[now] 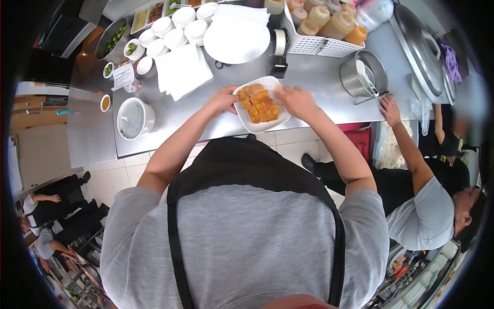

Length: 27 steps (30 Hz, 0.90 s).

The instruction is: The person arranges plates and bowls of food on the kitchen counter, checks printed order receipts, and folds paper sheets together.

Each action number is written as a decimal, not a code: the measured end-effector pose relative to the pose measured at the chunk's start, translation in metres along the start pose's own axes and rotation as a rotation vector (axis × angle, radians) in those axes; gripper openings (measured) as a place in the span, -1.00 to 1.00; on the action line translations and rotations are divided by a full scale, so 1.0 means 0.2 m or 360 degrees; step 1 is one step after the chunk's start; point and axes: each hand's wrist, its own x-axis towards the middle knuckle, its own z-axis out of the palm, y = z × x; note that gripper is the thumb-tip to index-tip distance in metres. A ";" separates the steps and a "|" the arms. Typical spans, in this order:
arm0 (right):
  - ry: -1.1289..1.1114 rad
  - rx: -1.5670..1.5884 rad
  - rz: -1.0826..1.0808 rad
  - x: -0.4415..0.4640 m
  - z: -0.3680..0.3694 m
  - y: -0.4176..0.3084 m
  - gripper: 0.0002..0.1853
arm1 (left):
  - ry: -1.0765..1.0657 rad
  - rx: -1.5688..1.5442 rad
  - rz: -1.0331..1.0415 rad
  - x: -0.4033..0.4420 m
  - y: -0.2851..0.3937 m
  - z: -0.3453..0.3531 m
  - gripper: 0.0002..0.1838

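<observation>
In the head view, a square white tray [268, 82] is at the front edge of the steel counter, slightly tilted. On it lies golden-brown fried food [259, 105], cut into several chunks; its exact kind is unclear. My left hand [224, 100] grips the tray's left rim, with the fingers partly under it. Closed at the tray's right rim is my right hand [297, 101], its fingertips close to the food. A tape dispenser [279, 54] stands just behind the tray.
White paper sheets [182, 72], stacked small cups [175, 38] and a round white tub [135, 118] are to the left. A basket of sauce bottles [324, 47] stands behind; a steel pot [350, 77] sits right. A co-worker's hand [391, 109] rests on the counter edge.
</observation>
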 end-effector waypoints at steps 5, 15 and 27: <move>-0.0737 0.0767 0.0027 -0.18 -0.08 0.05 -0.65 | -0.0015 -0.0043 0.0012 0.02 -0.10 -0.03 -0.48; 0.0480 0.3124 0.0725 -0.07 0.35 -0.28 -0.55 | -0.0201 -0.0309 0.0110 -0.25 -0.19 -0.16 -0.60; 0.0119 0.4236 0.0479 0.19 0.40 -1.04 -0.59 | 0.0292 -0.0772 0.0396 -0.67 -0.28 -0.38 -0.54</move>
